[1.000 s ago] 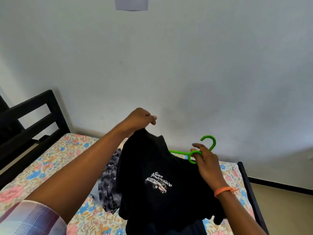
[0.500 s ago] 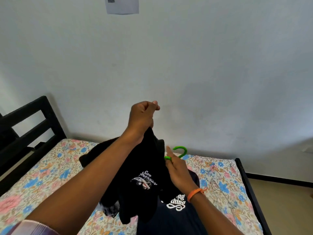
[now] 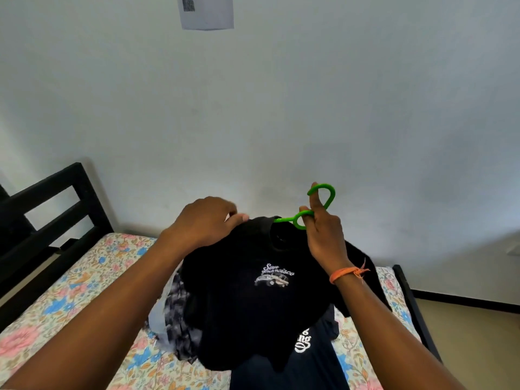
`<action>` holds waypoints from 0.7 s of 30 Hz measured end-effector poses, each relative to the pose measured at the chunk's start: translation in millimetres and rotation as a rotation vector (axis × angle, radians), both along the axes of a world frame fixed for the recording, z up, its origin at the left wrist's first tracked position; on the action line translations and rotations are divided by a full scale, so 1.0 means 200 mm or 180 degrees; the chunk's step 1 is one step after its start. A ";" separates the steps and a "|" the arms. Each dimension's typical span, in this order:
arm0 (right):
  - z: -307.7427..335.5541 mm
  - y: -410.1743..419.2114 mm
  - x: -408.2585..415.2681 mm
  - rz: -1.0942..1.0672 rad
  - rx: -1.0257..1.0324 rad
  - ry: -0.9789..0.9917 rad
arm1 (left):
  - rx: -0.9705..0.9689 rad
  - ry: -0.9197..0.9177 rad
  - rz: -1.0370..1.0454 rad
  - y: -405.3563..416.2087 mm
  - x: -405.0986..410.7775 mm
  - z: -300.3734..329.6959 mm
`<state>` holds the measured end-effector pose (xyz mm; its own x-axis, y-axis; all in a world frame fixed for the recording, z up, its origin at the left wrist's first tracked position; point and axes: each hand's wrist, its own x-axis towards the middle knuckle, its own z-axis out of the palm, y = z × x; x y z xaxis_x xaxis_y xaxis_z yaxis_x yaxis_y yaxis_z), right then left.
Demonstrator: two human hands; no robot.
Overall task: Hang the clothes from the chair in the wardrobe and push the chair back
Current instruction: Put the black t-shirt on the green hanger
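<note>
with the right hand (image 3: 323,237) gripping the green hanger (image 3: 302,219) and left fingers (image 3: 239,218) pinching the black t-shirt (image 3: 253,291) shoulder above the bed (image 3: 70,299), best seat that shoulder squarely before letting go.

Both arms reach forward, left hand (image 3: 206,220) pinching with curled fingers, right hand (image 3: 323,235) upright in a grip.

Bed (image 3: 84,291): black frame, floral sheet. On it: grey patterned garment (image 3: 180,313), dark navy shirt with white lettering (image 3: 306,358), lying side by side mid-mattress.
</note>
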<state>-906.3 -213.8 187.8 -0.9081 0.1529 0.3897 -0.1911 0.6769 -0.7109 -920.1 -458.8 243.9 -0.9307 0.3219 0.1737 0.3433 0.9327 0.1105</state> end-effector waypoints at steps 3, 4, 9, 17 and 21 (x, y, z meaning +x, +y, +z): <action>0.04 0.03 0.03 -0.0115 0.0305 0.0161 | -0.0632 -0.0282 -0.0065 -0.07 -0.01 -0.02; 0.05 0.05 0.04 -0.0186 0.0357 0.0216 | -0.0663 -0.0338 -0.0091 -0.11 -0.02 -0.03; 0.12 0.14 0.05 -0.0679 0.0670 0.0045 | 0.0478 -0.0891 -0.0317 -0.19 -0.04 -0.15; 0.10 0.19 0.05 -0.0943 0.0936 -0.0044 | 0.0550 0.0745 -0.0489 -0.13 0.00 -0.18; 0.11 0.20 0.06 -0.1051 0.0695 -0.0043 | 0.0193 -0.0216 -0.0700 -0.02 -0.01 -0.15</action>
<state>-894.8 -174.3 209.8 -0.8292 0.3526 0.4336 0.0707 0.8359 -0.5444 -921.6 -463.7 214.3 -0.8496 0.5091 0.1382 0.5273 0.8273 0.1939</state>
